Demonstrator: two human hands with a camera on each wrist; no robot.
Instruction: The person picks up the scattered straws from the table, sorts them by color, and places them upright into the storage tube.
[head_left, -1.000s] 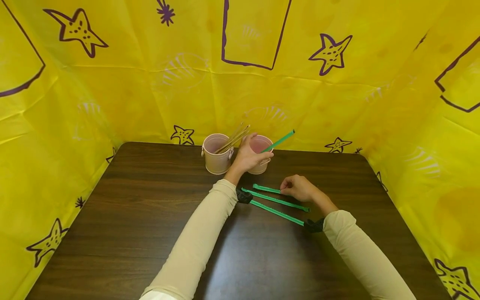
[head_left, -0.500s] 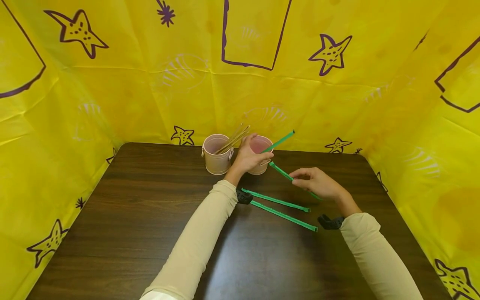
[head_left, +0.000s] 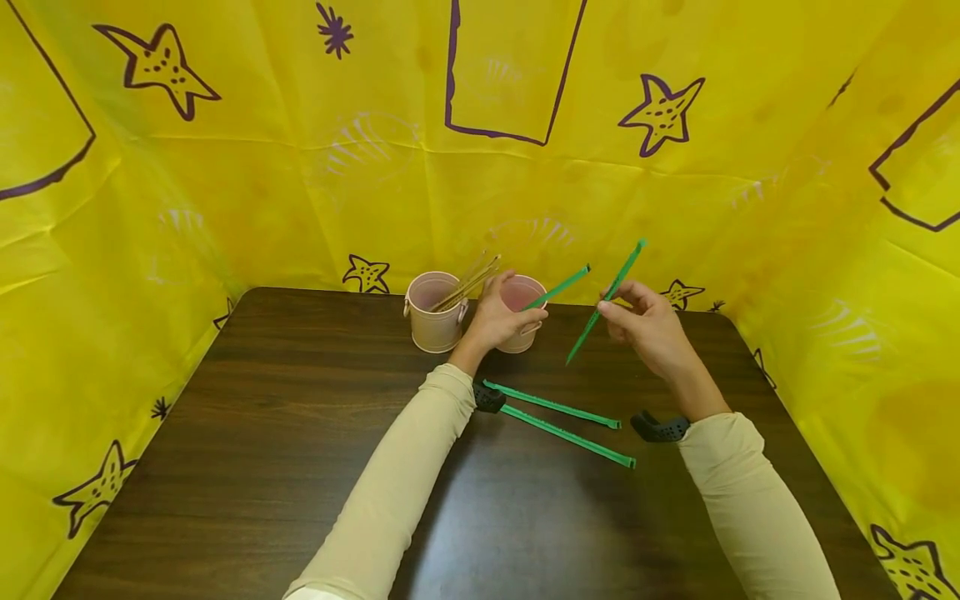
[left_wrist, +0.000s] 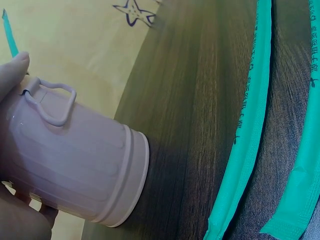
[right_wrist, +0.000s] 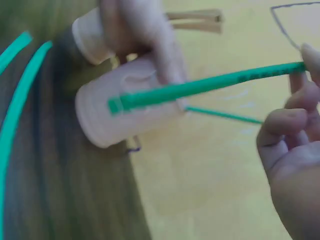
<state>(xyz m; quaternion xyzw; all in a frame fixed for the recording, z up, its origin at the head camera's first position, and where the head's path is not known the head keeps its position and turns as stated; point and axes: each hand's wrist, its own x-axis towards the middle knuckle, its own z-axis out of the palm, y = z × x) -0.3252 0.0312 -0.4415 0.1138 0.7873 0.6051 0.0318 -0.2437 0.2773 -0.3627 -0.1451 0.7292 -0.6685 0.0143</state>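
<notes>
My left hand (head_left: pixel 501 312) grips the right-hand pale pink bucket (head_left: pixel 517 333) near its rim, thumb in front by the wire handle. One green wrapped straw (head_left: pixel 558 287) stands tilted in that bucket, its upper end leaning right past the rim. My right hand (head_left: pixel 652 325) pinches another green wrapped straw (head_left: pixel 615 283) between thumb and fingertips, raised above the table to the right of the bucket. In the right wrist view this held straw (right_wrist: pixel 200 87) slants across in front of the bucket. Two more green wrapped straws (head_left: pixel 570 410) (head_left: pixel 577 437) lie on the table below.
Left of the gripped bucket stands a second pale pink bucket (head_left: pixel 435 325) with several thin tan sticks (head_left: pixel 472 283) leaning right. The dark wooden table (head_left: pixel 300 433) meets a yellow patterned sheet (head_left: pixel 262 192) at the back and sides. Each wrist wears a black band (head_left: pixel 660 427).
My right hand has lifted a green wrapped straw off the table and raised it up and right, turning it from lying flat to steeply tilted. The left hand has stayed on the bucket.
</notes>
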